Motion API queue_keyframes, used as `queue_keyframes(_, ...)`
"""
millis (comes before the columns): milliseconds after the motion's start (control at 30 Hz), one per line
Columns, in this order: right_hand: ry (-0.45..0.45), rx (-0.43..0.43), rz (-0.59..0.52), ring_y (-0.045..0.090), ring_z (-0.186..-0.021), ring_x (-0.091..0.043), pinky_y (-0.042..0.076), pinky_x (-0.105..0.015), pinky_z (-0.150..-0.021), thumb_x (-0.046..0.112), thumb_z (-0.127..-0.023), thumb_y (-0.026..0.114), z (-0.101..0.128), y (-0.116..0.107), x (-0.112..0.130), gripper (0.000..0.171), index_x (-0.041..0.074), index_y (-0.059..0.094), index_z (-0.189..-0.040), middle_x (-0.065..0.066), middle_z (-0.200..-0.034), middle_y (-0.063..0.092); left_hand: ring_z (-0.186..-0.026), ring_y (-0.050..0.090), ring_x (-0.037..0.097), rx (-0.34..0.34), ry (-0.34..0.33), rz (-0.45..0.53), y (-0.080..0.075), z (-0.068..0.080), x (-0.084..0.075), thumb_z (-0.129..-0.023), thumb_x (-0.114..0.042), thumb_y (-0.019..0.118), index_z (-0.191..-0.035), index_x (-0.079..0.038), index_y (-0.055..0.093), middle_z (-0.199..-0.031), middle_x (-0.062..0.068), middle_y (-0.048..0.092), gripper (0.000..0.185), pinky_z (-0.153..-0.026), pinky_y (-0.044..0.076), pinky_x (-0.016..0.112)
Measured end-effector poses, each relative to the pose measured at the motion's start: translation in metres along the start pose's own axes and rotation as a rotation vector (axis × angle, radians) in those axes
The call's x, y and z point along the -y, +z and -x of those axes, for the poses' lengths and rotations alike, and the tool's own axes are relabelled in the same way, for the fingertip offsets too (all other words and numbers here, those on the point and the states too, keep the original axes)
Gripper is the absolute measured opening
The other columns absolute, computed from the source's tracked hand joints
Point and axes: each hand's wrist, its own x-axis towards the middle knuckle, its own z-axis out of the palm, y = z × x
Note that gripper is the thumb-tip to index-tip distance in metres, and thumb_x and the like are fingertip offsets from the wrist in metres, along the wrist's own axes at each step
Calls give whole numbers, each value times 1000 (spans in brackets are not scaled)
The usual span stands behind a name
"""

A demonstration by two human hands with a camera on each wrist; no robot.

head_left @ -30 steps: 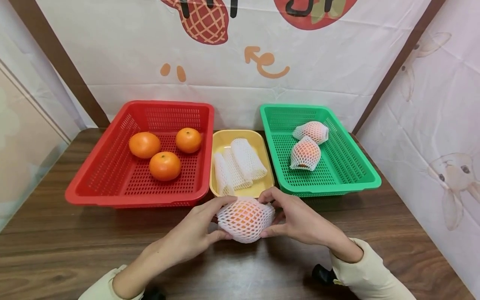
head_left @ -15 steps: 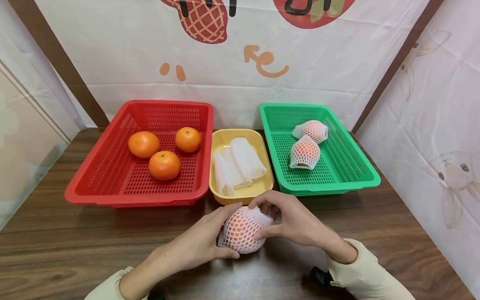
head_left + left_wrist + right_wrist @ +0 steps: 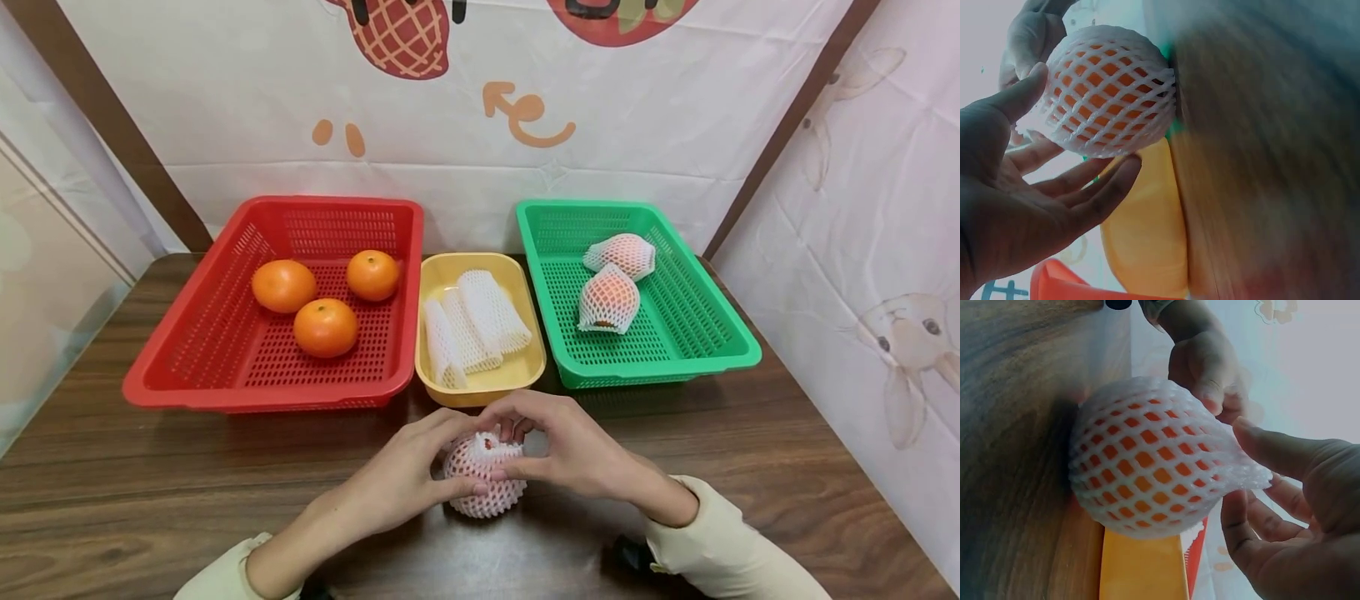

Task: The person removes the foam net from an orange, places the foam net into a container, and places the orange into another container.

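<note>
An orange in a white foam net [image 3: 482, 479] stands on the wooden table [image 3: 112, 492] in front of the yellow tray. The net's open end points up, and a bit of orange shows through it. My left hand [image 3: 408, 475] cups the orange's left side, thumb on the net. My right hand [image 3: 577, 450] holds the right side and pinches the net's top end. The left wrist view has the netted orange [image 3: 1110, 90] against my left hand [image 3: 1016, 206]. In the right wrist view the netted orange [image 3: 1147, 456] sits before my right hand [image 3: 1285, 506].
A red basket [image 3: 187, 375] at back left holds three bare oranges [image 3: 326, 327]. The yellow tray [image 3: 480, 385] in the middle holds rolled foam nets [image 3: 480, 321]. A green basket [image 3: 675, 367] at back right holds two netted oranges [image 3: 609, 298]. A printed backdrop hangs behind.
The netted orange has been turned from lying sideways to standing with the net's open end up. Both hands have closed in over its top.
</note>
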Motion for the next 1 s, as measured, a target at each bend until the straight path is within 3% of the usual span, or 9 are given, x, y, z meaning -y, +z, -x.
queue_keyframes(267, 56, 51, 69, 56, -87, -12, 52, -26, -71, 27, -77, 81, 2, -7, 1, 47, 15, 57, -117, 7, -103, 58, -96, 57, 9, 11, -10, 42, -4, 0, 2, -80, -31, 78, -123, -14, 60, -115, -6, 59, 50, -78, 53, 33)
queue_keyframes(433, 115, 82, 71, 57, -84, -9, 52, -27, -70, 30, -79, 79, 1, -6, -2, 36, 19, 60, -106, 12, -99, 58, -94, 59, 10, 3, 2, 25, -7, -1, 1, -80, -28, 79, -118, -13, 63, -112, -4, 61, 44, -78, 53, 33)
queue_keyframes(700, 53, 64, 80, 58, -85, -4, 51, -22, -73, 28, -80, 77, 0, -4, -5, 23, 18, 62, -95, 12, -95, 61, -95, 60, 12, -3, -5, 23, -11, -2, 1, -79, -30, 78, -115, -12, 66, -109, -2, 63, 41, -79, 53, 34)
queue_keyframes(1000, 22, 11, 69, 59, -83, -4, 51, -22, -72, 24, -80, 78, 0, -3, -9, 19, 16, 66, -93, 10, -91, 65, -88, 61, 14, -108, 12, 66, -8, -3, 0, -79, -26, 80, -101, -15, 70, -99, -7, 63, 27, -69, 55, 28)
